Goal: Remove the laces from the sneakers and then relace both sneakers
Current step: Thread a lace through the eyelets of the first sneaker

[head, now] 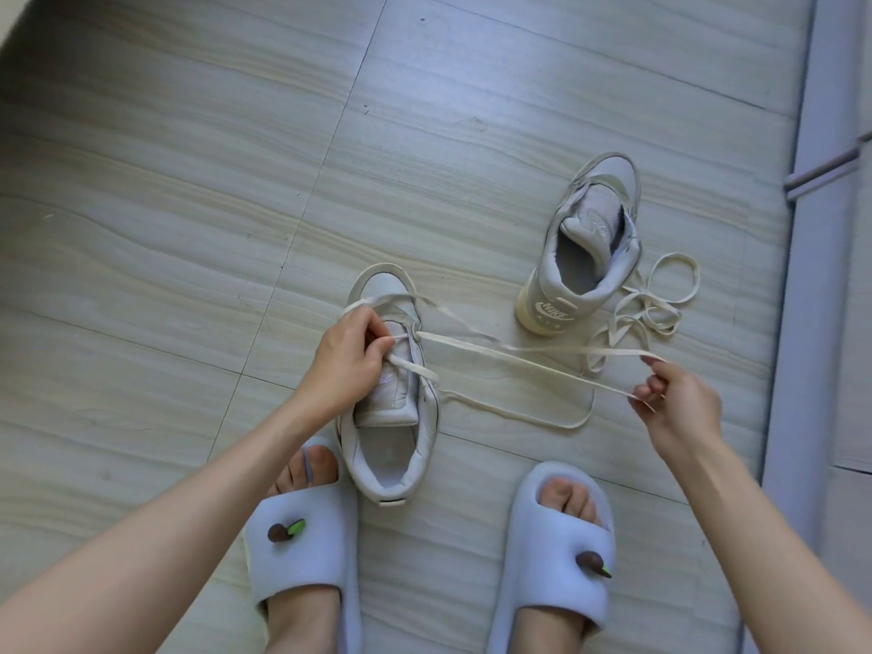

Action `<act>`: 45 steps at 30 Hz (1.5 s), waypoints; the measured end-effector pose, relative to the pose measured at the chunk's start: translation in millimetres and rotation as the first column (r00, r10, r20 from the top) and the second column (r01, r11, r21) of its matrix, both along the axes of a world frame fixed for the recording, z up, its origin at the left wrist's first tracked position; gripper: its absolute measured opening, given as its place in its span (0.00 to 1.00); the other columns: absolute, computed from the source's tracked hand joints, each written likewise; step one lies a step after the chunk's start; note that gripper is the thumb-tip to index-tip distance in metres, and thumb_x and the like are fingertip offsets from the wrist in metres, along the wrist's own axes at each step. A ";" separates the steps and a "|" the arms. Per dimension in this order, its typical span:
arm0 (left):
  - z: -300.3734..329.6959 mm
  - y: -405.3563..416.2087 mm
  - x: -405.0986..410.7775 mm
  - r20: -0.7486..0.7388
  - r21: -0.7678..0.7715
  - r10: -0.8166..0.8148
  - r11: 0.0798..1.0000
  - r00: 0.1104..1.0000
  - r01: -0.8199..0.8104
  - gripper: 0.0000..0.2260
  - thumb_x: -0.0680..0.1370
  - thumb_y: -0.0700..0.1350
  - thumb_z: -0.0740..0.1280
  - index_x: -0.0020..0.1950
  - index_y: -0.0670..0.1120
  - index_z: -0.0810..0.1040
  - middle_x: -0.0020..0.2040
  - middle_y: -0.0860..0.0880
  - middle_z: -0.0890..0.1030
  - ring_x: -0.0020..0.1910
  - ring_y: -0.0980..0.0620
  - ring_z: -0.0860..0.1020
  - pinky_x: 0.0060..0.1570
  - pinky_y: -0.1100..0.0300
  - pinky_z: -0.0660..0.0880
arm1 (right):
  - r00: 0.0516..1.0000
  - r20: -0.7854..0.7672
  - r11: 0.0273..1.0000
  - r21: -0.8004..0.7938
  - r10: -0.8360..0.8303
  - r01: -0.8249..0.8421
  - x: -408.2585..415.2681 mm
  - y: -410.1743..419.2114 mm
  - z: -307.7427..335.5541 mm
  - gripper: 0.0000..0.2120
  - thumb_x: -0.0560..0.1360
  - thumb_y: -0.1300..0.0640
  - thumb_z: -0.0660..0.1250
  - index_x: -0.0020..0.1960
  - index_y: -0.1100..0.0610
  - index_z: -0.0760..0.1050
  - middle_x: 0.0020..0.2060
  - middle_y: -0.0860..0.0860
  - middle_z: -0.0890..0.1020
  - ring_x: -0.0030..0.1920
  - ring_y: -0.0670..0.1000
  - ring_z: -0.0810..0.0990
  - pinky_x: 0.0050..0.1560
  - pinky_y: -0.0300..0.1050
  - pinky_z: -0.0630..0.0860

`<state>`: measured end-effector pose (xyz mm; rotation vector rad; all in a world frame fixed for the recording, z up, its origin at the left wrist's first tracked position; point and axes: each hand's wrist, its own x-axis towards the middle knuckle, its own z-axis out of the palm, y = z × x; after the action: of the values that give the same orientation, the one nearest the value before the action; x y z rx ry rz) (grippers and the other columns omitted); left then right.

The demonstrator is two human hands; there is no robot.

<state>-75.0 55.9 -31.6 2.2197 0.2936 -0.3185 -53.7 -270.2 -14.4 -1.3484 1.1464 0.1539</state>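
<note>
Sneakers both on the floor: near sneaker (pixel 387 394) half laced, left hand (pixel 347 361) pinching its lace (pixel 519 354), right hand (pixel 670 398) pulling the ends; beyond it, far sneaker (pixel 585 247) bare, loose lace (pixel 656 304) beside

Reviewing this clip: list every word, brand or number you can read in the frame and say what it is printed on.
"NIKE" over "AIR": on the heel tab of the far sneaker, which stands unlaced on the floor.
Tongue label inside that far sneaker: a mark is there, too blurred to read.
Purple mark on the tongue of the near sneaker, beside the left hand: too small and partly hidden to read.
Slippers: charms only, no text.
</note>
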 end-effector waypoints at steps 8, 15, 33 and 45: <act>3.1 3.9 -3.0 -0.020 -0.039 0.081 0.996 0.997 -0.081 0.03 0.76 0.39 0.66 0.44 0.44 0.73 0.41 0.48 0.78 0.41 0.50 0.75 0.40 0.62 0.65 | 0.948 0.017 0.882 0.372 -0.318 0.289 0.8 -25.9 -7.9 0.08 0.73 0.65 0.55 0.39 0.56 0.70 0.18 0.47 0.59 0.18 0.46 0.59 0.32 0.37 0.64; 16.1 10.1 -6.6 -0.073 -0.326 0.125 0.935 0.989 -0.143 0.09 0.78 0.34 0.62 0.41 0.45 0.72 0.45 0.52 0.81 0.37 0.56 0.77 0.45 0.62 0.74 | 0.998 0.003 0.986 0.159 0.058 -0.058 -4.8 1.2 -15.9 0.18 0.80 0.44 0.54 0.45 0.57 0.73 0.17 0.45 0.57 0.17 0.45 0.56 0.27 0.38 0.63; 18.2 1.7 -7.0 -0.194 -0.503 0.173 0.828 0.966 -0.249 0.08 0.74 0.32 0.67 0.37 0.42 0.76 0.42 0.49 0.79 0.41 0.58 0.77 0.43 0.72 0.73 | 0.057 -0.207 -0.050 -0.476 0.977 -0.878 -21.8 163.9 3.7 0.20 0.72 0.40 0.64 0.56 0.52 0.70 0.45 0.48 0.76 0.49 0.51 0.75 0.46 0.45 0.68; 19.7 86.2 -4.1 -0.171 -0.393 0.597 0.688 0.784 -0.610 0.08 0.83 0.42 0.54 0.44 0.48 0.66 0.30 0.51 0.70 0.25 0.56 0.67 0.27 0.63 0.64 | 0.281 -0.177 0.191 -0.404 0.943 -0.895 -18.4 148.3 -13.6 0.07 0.74 0.54 0.63 0.41 0.56 0.68 0.32 0.47 0.72 0.38 0.52 0.71 0.35 0.44 0.58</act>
<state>-79.1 142.1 -11.9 1.5640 0.8666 -0.0366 -72.1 -121.9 -28.0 -2.3234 0.0350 0.7431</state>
